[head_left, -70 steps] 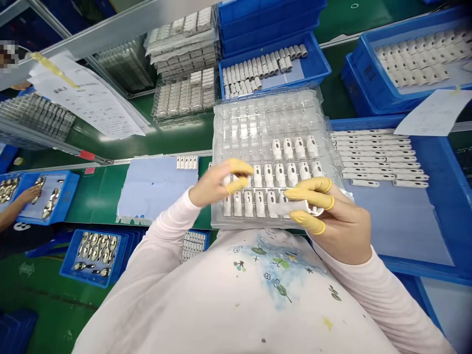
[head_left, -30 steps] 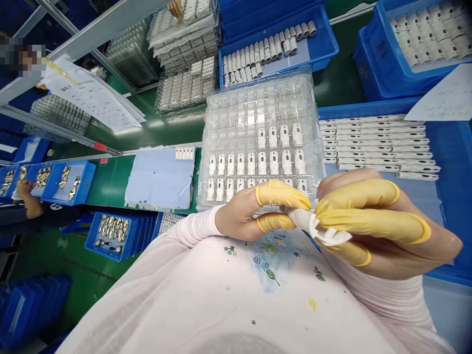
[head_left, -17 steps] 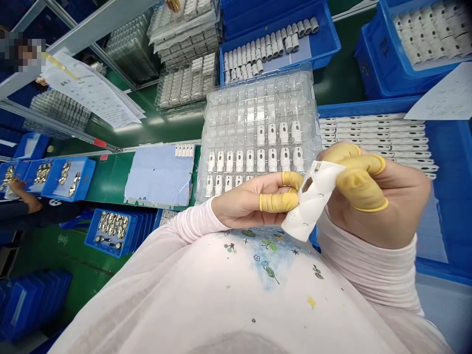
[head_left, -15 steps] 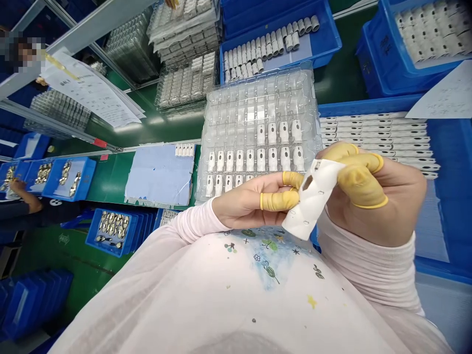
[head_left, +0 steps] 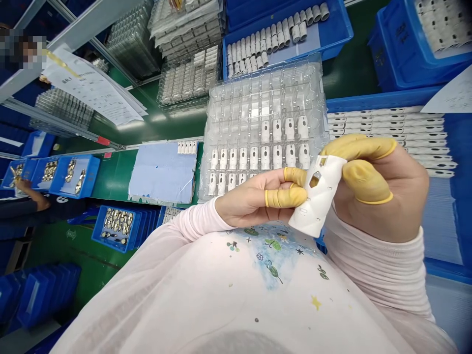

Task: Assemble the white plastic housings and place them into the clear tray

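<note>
A white plastic housing [head_left: 317, 196] with a cut-out hole and small pinholes is held up close to my chest. My right hand [head_left: 372, 189], with yellow finger cots, grips its upper end between thumb and fingers. My left hand [head_left: 267, 199], also in yellow cots, is curled and presses thumb and forefinger against the housing's left edge near the hole. Just behind my hands lies a clear blister tray [head_left: 263, 120] with rows of small white parts in its nearer pockets; its far pockets hold none.
A blue bin [head_left: 459, 162] at right holds long white strips. Blue bins of white cylinders [head_left: 275, 34] stand behind the tray, beside stacked filled trays [head_left: 188, 73]. A blue mat [head_left: 162, 172] lies at left. Another person's hand [head_left: 25, 189] reaches into bins of metal parts far left.
My hands lifted from the tray toward my chest. The white housing turned from lying flat in my right fingers to standing nearly upright, and my left fingers came onto its edge.
</note>
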`<state>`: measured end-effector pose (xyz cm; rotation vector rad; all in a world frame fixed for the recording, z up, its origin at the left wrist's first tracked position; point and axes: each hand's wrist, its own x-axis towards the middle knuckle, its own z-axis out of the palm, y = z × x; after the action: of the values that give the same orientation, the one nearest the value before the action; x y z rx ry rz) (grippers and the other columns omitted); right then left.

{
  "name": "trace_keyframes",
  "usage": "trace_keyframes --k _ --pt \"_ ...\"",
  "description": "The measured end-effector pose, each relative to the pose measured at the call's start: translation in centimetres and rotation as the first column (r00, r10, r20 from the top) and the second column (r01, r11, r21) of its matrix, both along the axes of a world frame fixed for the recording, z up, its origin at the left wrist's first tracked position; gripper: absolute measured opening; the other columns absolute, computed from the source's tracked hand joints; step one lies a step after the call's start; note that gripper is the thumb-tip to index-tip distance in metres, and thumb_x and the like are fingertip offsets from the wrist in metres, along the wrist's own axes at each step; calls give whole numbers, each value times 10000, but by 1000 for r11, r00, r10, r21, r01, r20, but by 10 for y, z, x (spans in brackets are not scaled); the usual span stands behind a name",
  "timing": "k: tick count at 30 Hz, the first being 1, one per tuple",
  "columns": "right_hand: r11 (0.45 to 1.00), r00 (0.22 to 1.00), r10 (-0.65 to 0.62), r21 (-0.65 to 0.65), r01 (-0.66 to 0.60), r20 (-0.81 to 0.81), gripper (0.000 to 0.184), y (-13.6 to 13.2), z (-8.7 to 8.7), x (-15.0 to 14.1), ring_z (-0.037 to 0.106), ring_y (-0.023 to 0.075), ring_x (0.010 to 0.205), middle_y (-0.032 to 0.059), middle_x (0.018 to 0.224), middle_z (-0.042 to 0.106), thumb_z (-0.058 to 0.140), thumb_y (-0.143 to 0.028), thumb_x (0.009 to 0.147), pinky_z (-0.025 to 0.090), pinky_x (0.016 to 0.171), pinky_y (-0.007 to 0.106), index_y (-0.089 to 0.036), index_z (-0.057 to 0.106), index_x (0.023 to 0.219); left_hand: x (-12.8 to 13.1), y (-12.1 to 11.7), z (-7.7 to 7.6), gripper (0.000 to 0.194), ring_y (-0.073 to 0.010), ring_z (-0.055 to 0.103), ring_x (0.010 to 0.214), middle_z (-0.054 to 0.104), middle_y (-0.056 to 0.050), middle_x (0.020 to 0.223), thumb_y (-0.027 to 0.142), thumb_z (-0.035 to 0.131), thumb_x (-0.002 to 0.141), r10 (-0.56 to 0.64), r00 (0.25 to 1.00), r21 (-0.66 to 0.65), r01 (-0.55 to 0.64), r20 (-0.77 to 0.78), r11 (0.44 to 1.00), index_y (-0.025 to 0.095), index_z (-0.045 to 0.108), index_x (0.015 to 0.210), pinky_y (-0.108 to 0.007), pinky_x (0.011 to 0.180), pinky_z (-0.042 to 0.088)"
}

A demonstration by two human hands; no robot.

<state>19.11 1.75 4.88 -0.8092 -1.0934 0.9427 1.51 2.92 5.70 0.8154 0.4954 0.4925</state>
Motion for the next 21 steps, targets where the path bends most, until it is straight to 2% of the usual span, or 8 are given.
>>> trace_keyframes --k 2,4,8,11,13,17,21 --pt "1000 1000 24 4 -24 -8 257 0 1 2 680 193 767 42 911 759 911 -477 844 561 670 369 -279 850 996 -2 0 0 582 -149 719 758 691 6 855 599 935 720 -15 999 41 16 -35 999 245 581 1017 -328 764 648" --pt "997 997 78 13 -78 -5 246 -1 1 5 726 196 772 38 938 795 913 -443 852 602 672 369 -297 865 1044 -4 0 1 593 -169 744 807 706 3 874 645 913 736 -38 997 80 43 -65 996 246 576 1019 -346 784 651" --pt "992 992 123 19 -123 26 187 -1 0 10 753 203 758 41 873 806 920 -420 847 623 637 357 -279 860 955 -6 -2 5 608 -154 740 782 715 2 871 701 888 743 -18 994 126 32 -106 992 233 555 941 -298 676 623" --pt "981 981 193 -30 -194 -27 218 2 -1 11 714 179 674 25 803 772 933 -438 822 590 559 323 -263 822 890 -6 -3 9 595 -134 728 734 718 2 860 718 867 762 7 993 136 9 -117 991 222 571 905 -235 541 540" --pt "963 962 265 -28 -267 -62 220 5 0 11 673 157 606 13 759 744 929 -421 824 574 524 308 -251 793 858 -6 -5 11 573 -125 726 706 715 11 835 707 863 778 24 994 138 -9 -108 990 219 593 909 -221 508 513" --pt "906 902 423 28 -423 -88 157 10 0 10 636 142 578 0 696 694 851 -342 899 574 534 298 -236 754 838 -7 -9 13 552 -100 695 622 732 29 813 709 829 820 49 993 161 -31 -108 986 219 636 985 -233 529 545" --pt "876 871 482 65 -478 -91 193 17 -2 10 619 145 582 -12 642 642 828 -340 908 552 534 292 -238 704 800 -7 -11 15 586 -108 696 603 754 31 815 718 844 797 41 992 111 -28 -116 993 221 656 1045 -287 625 630"
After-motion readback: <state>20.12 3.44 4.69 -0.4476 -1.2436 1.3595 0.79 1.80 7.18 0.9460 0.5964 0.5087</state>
